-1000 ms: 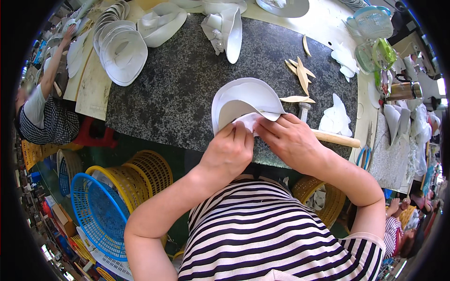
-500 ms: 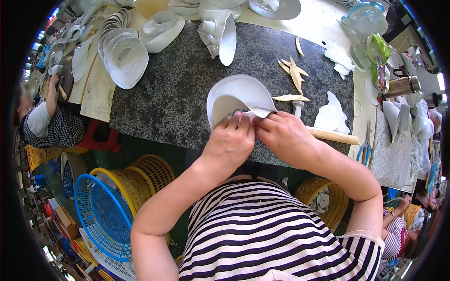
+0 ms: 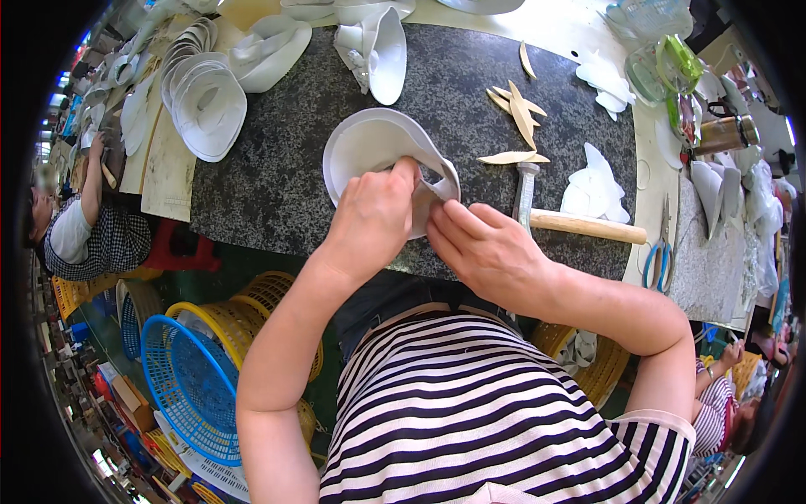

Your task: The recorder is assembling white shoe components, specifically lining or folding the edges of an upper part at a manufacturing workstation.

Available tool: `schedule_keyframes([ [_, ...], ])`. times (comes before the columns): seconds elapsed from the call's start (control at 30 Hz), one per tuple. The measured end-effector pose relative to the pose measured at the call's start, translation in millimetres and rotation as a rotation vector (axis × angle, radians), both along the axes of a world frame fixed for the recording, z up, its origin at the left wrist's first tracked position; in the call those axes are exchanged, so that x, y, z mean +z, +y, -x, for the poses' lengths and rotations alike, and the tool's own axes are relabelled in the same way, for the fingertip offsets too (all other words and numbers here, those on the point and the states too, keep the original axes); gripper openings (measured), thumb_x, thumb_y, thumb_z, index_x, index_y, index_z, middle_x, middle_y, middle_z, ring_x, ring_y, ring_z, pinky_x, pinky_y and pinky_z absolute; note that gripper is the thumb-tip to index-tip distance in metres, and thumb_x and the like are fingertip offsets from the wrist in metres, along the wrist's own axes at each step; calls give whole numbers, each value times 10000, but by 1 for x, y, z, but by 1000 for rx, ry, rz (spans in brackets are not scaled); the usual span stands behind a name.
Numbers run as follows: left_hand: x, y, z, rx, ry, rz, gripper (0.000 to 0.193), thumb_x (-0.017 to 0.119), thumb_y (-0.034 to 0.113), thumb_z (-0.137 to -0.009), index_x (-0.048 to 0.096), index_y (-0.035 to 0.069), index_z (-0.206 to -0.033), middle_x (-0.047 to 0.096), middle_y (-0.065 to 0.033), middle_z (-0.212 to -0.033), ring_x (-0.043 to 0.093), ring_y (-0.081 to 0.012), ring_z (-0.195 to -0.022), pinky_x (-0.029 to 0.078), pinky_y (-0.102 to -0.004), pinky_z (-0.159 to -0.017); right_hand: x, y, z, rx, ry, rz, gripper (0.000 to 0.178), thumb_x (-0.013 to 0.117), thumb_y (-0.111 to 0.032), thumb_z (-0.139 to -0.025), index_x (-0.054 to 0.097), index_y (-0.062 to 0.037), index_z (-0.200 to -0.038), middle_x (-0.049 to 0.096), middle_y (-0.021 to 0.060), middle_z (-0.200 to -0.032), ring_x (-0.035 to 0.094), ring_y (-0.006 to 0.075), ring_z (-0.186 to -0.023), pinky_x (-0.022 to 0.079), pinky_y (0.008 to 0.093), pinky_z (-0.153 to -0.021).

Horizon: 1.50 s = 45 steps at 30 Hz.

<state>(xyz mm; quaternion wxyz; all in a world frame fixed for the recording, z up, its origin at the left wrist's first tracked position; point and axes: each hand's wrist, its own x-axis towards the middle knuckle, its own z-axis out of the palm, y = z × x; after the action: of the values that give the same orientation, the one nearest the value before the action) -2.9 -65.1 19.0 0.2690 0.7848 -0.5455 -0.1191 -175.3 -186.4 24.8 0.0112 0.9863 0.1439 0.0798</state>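
Observation:
Over the dark speckled board, both my hands work on a white shoe upper [image 3: 349,145], a curved, leather-like piece with a wide rounded edge. My left hand [image 3: 374,217] is closed on it, thumb reaching into its hollow. The fingers of my right hand [image 3: 483,252] pinch its near right edge; their tips are partly hidden. Just right of that hand lies a hammer with a metal head [image 3: 525,189] and a wooden handle [image 3: 588,227]. Beyond the hammer are several tan leaf-shaped pieces [image 3: 522,118] and thin white cut pieces [image 3: 594,189].
A stack of white uppers [image 3: 206,109] stands at the far left, with another folded upper [image 3: 386,59] at the back. Blue-handled scissors [image 3: 659,265] lie by the right edge. Blue [image 3: 159,378] and yellow [image 3: 218,315] baskets stand below left. Other people sit at both sides.
The upper has turned and shifted left in my hands. My left hand has moved up and left, its thumb now inside the hollow; my right hand has dropped lower along the edge.

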Motion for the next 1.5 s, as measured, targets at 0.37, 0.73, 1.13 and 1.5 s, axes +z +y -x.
schedule_keyframes([
  [0.37,1,4,-1,-58,21,69,92,576,21,-972,645,6,-1030,711,-234,-869,695,-436,-803,527,-512,-710,-18,5,-10,-84,77,-170,539,608,-152,-855,563,-4,-1371,600,119,-1356,506,216,-1216,440,329,-932],
  [0.73,2,11,10,-31,-4,54,89,602,11,-964,655,3,-1035,720,-219,-889,713,-407,-810,539,-473,-699,-33,13,-8,-131,-26,-223,496,605,-156,-846,614,8,-1313,637,82,-1297,511,210,-1208,441,332,-940],
  [1.13,-3,17,8,-103,-41,11,139,589,12,-964,634,22,-1096,718,-213,-856,714,-395,-774,550,-473,-678,-34,27,-9,-223,-19,-229,453,614,-142,-833,634,-11,-1266,641,109,-1293,516,240,-1217,446,347,-959],
  [1.5,-46,38,36,-172,-342,183,358,611,84,-911,619,27,-1264,702,-168,-1187,698,-292,-1104,577,-397,-928,6,19,-2,62,-350,-484,356,628,-133,-806,625,41,-1116,664,176,-1107,669,283,-1036,568,380,-883],
])
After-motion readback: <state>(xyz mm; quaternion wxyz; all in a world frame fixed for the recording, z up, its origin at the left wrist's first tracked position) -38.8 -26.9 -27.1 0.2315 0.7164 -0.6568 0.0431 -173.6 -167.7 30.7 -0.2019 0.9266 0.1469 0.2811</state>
